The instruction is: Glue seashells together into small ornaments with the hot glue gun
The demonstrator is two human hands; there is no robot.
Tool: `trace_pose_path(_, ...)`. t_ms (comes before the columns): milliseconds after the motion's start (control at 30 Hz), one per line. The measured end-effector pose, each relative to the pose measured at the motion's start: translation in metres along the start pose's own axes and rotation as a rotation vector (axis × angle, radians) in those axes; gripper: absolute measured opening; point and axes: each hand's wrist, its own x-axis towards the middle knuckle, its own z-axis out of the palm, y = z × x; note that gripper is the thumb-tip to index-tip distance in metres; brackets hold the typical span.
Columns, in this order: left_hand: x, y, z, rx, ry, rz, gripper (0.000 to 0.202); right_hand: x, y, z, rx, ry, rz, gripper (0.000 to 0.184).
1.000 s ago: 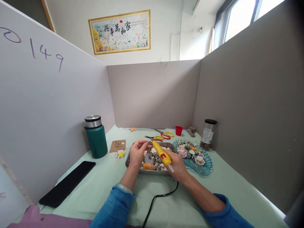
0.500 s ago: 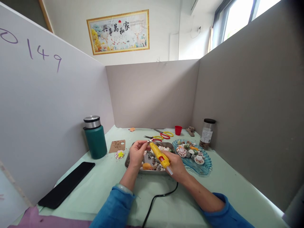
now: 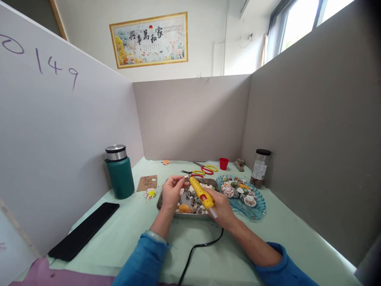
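My right hand [image 3: 221, 205] is wrapped round a yellow hot glue gun [image 3: 201, 193], with a clear glue stick [image 3: 212, 212] poking out of its rear. The gun's nozzle points up and left, close to the fingertips of my left hand [image 3: 172, 191]. Those fingers pinch a small whitish piece [image 3: 186, 178], too small to name. Beneath both hands is a metal tray [image 3: 190, 216] of shells and pebbles, with an orange shell [image 3: 184, 208] near its front. The hands and glue gun hide part of the tray.
A blue glass plate [image 3: 258, 208] of shells lies right, before a lidded jar [image 3: 260, 169]. Behind the tray are scissors [image 3: 208, 168] and a red cup [image 3: 223, 163]. Left stand a green bottle [image 3: 119, 174], a brown card [image 3: 147, 183] and a black slab [image 3: 85, 230]. A black cord [image 3: 199, 246] runs frontward.
The glue gun's nozzle has drawn slightly away to the right from the small piece in my left fingers. Both hands otherwise keep nearly the same place.
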Motion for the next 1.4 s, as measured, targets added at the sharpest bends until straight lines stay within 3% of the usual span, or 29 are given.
trace_pose_path(367,0.0023,-0.0034,-0.0016,-0.009,-0.014,0.01,0.023,-0.0018,0.0032,0.0016,0.035,-0.042,-0.035,0.024)
trace_pose_path(767,-0.0001,0.0016,-0.0011,0.003,-0.002,-0.006,0.027,-0.0003,0.0029,-0.0001,-0.016,0.033,0.009,0.024)
trace_pose_path(1400,0.0006,0.0003,0.0001,-0.005,-0.004,0.009,0.024,-0.0005,-0.0006,-0.0011,0.031,-0.038,-0.029,0.027)
